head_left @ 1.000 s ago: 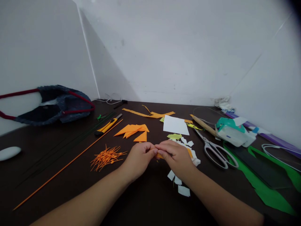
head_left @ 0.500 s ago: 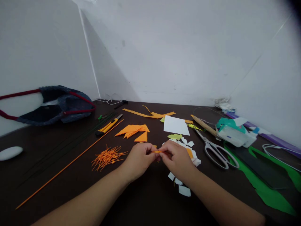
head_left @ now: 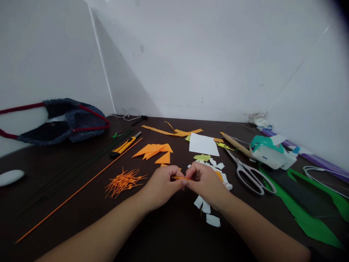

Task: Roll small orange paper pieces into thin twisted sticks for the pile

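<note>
A thin orange strip [head_left: 179, 178] is pinched between my two hands over the middle of the dark table. My left hand [head_left: 163, 186] grips its left part with thumb and fingers. From the other side, my right hand [head_left: 206, 184] pinches the right end, fingertips almost touching those of the left. Folded orange triangles [head_left: 153, 150] lie just beyond my left hand, and a heap of thin orange twisted pieces with small knobs [head_left: 125, 182] is to its left. White scraps [head_left: 213, 220] are scattered beside and under my right hand.
Scissors [head_left: 252, 177], a stick [head_left: 237, 145], a tape dispenser [head_left: 269, 154] and green sheets [head_left: 308, 223] lie right. Left are a yellow cutter [head_left: 125, 145], a long orange rod [head_left: 79, 190], dark wires [head_left: 81, 160], a white oval object [head_left: 11, 178] and a denim bag [head_left: 81, 122]. White paper [head_left: 204, 144] lies ahead.
My fingers have shifted on the orange strip, and more of it shows between my hands. The hands stay close together in about the same place. The view has moved slightly.
</note>
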The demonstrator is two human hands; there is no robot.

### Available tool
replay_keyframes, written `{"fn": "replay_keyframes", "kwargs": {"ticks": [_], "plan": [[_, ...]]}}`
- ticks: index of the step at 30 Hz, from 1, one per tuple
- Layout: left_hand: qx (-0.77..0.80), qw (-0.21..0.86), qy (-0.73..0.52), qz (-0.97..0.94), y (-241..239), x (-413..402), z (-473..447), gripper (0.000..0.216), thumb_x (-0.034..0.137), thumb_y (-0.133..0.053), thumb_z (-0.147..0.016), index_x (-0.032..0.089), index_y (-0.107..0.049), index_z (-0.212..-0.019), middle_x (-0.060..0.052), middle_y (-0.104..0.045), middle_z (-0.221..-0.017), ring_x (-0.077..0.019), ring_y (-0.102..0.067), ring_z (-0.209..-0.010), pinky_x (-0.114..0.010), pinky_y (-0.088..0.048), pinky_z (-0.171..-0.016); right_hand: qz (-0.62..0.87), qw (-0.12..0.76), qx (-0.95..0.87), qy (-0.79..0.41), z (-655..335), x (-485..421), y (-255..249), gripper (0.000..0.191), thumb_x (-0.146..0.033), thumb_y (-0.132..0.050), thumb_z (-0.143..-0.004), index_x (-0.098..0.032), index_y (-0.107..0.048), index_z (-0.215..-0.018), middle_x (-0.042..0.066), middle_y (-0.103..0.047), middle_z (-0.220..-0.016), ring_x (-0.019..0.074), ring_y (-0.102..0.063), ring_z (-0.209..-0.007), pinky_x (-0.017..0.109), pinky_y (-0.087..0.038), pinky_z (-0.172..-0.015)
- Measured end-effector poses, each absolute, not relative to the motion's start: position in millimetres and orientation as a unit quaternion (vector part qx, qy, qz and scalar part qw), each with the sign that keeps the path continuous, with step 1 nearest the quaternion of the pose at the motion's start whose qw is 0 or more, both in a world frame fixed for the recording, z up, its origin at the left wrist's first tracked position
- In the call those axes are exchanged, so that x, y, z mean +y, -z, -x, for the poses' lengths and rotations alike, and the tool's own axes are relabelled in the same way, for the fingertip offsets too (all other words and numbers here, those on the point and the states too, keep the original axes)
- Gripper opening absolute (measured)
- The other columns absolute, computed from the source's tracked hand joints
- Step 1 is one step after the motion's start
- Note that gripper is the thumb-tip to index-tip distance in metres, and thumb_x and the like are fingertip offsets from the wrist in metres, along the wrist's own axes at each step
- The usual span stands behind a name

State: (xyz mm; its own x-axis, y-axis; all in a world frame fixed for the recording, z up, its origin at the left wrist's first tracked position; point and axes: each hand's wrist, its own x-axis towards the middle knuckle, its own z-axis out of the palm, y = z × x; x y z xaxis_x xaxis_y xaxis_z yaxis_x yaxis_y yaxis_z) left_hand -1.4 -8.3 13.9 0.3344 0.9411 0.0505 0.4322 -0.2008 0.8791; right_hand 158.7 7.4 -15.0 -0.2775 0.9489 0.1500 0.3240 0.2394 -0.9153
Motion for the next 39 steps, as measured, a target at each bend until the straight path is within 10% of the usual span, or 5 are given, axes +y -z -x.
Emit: {"fn": "replay_keyframes", "kwargs": {"ticks": [25, 39], "plan": [[0.45, 0.532, -0.365, -0.618, -14, -9, 0, 0.009, 0.016, -0.057, -0.064, 0.016, -0.053, -0.071, 0.003, -0.052, -0.066, -0.0106, -0.045, -0.061, -0.024, -0.033, -0.057, 0.411, 0.462, -0.707, -0.343, -159, 5, 7, 0.012, -0.009, -0.056, -0.065, -0.021, -0.059, -0.066, -0.001, -0.059, -0.073, 0.013, -0.056, -0.067, 0.027, -0.044, -0.06], [0.467, 0.411, -0.344, -0.704, -19, -5, 11, 0.015, 0.026, -0.05, -0.078, 0.018, -0.052, -0.065, 0.003, -0.052, -0.064, -0.0121, -0.043, -0.063, -0.026, -0.033, -0.061, 0.417, 0.546, -0.63, -0.362, -174, 17, 12, 0.005, -0.018, -0.058, -0.072, -0.021, -0.06, -0.076, 0.001, -0.059, -0.074, 0.0145, -0.056, -0.067, 0.031, -0.046, -0.065]]}}
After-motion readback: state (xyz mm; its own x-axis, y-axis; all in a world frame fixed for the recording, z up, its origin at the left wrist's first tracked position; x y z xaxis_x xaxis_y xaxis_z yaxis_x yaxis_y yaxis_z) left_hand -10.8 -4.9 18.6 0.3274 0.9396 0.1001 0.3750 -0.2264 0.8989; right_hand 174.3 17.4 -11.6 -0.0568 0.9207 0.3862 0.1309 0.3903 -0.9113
